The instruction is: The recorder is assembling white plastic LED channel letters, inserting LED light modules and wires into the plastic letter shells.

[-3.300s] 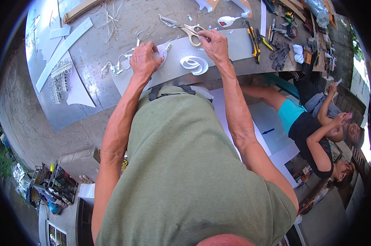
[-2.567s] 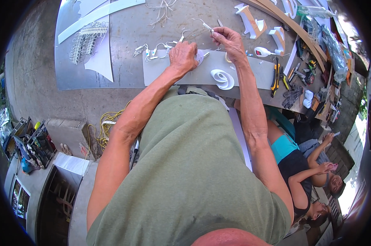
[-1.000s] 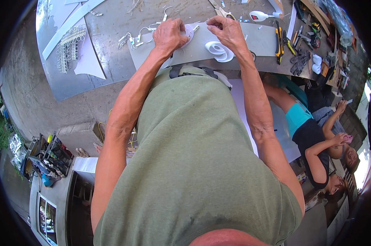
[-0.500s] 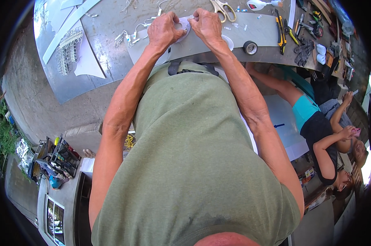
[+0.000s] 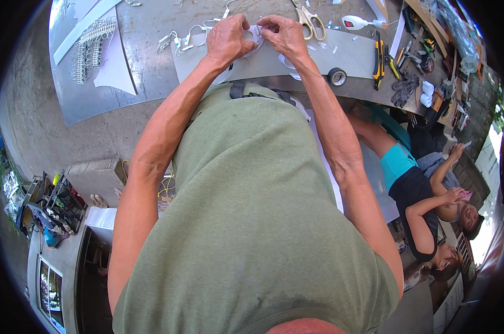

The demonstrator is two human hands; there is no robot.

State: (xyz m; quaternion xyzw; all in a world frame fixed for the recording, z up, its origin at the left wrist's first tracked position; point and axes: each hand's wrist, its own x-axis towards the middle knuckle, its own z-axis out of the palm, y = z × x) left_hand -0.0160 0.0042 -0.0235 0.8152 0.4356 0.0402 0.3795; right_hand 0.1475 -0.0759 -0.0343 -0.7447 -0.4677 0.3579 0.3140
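Pale curved piece (image 5: 254,34) is showing over near grey sheet (image 5: 352,53), between our left hand (image 5: 228,40) and right hand (image 5: 285,37). Right is now joining left, so we're working two-handed: right fingertips pressing together, anything pinched too small to tell; left curling, can't tell grip.

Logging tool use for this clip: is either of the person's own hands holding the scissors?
No: the scissors lie on the table, right of the right hand, and the left hand is farther from them.
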